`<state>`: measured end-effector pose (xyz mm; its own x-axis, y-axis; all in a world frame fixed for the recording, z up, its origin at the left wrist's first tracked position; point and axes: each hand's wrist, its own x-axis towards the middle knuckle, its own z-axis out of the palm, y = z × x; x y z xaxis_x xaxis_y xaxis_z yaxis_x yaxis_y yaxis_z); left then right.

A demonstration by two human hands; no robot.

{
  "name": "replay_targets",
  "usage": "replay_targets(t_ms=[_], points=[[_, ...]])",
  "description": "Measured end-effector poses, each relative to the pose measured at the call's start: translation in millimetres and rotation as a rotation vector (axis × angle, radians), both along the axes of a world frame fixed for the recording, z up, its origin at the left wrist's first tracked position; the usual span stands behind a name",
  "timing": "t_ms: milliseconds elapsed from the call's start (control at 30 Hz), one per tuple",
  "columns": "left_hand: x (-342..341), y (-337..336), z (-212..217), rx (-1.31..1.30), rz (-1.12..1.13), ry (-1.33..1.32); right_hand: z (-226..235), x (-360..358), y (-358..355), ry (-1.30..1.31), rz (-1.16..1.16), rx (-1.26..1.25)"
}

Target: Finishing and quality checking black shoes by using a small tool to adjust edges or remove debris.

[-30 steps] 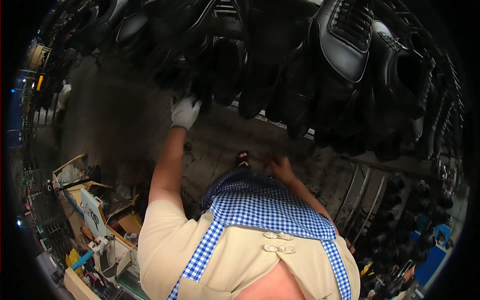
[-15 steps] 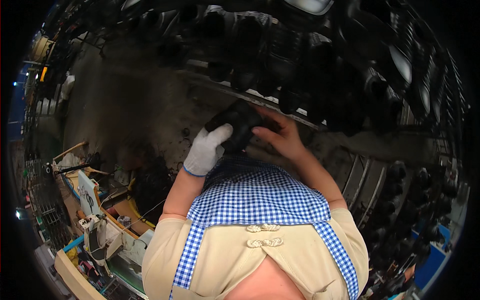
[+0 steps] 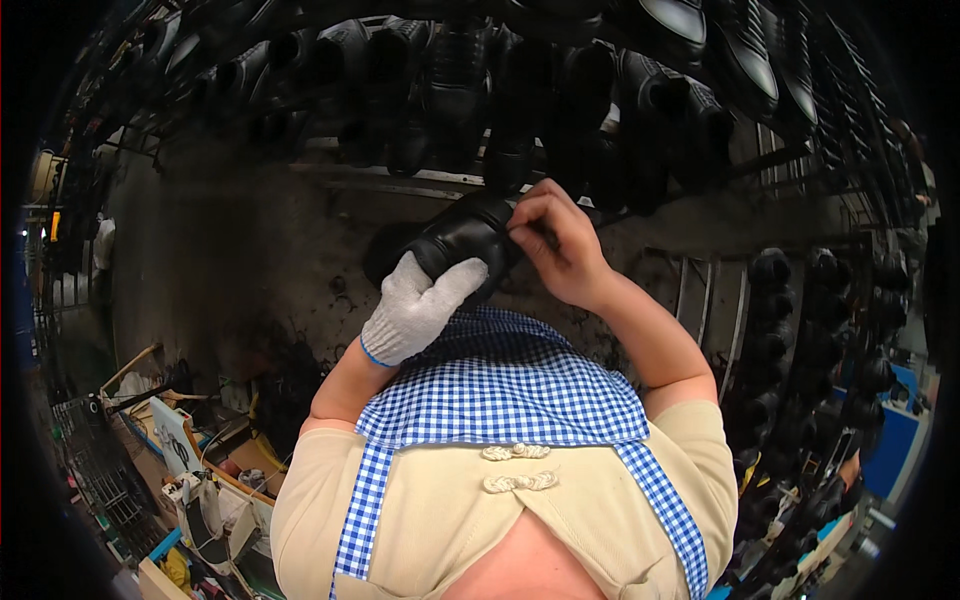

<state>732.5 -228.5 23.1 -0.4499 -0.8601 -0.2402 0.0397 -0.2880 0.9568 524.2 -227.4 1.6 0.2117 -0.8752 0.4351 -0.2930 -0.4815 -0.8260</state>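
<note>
Head view: the left hand (image 3: 418, 305), in a white knit glove, is wrapped under a black shoe (image 3: 455, 240) held up at chest height, above a blue checked apron (image 3: 500, 390). The bare right hand (image 3: 560, 245) pinches the shoe's upper edge with closed fingertips. Behind, a rack (image 3: 420, 180) carries rows of black shoes (image 3: 600, 90). Lower left, open boxes (image 3: 195, 470) hold mixed small items, too small to tell.

The gloved left hand (image 3: 420, 305) covers the near side of the black shoe (image 3: 455, 245), and the bare right hand (image 3: 560, 245) hides its far end. Above both hands, the racked shoes (image 3: 560, 90) blur into shadow and are cut by the rim.
</note>
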Motion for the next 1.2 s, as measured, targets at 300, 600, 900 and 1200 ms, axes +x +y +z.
replay_targets(t_ms=[300,600,900,1200], points=[[-14.2,13.3,10.8,-0.059,-0.019,-0.097,-0.7,-6.1,20.9,0.304,-0.148,-0.410],[-29.3,34.1,-8.9,-0.295,0.128,-0.151,2.7,5.3,34.5,-0.015,-0.110,-0.205],[-20.0,9.9,10.5,-0.452,0.295,-0.082,-71.1,-37.8,61.6,0.020,-0.261,0.562],[-24.1,23.9,-3.3,-1.017,-0.777,-0.792,-72.9,-12.4,60.2,-0.885,-0.020,1.114]])
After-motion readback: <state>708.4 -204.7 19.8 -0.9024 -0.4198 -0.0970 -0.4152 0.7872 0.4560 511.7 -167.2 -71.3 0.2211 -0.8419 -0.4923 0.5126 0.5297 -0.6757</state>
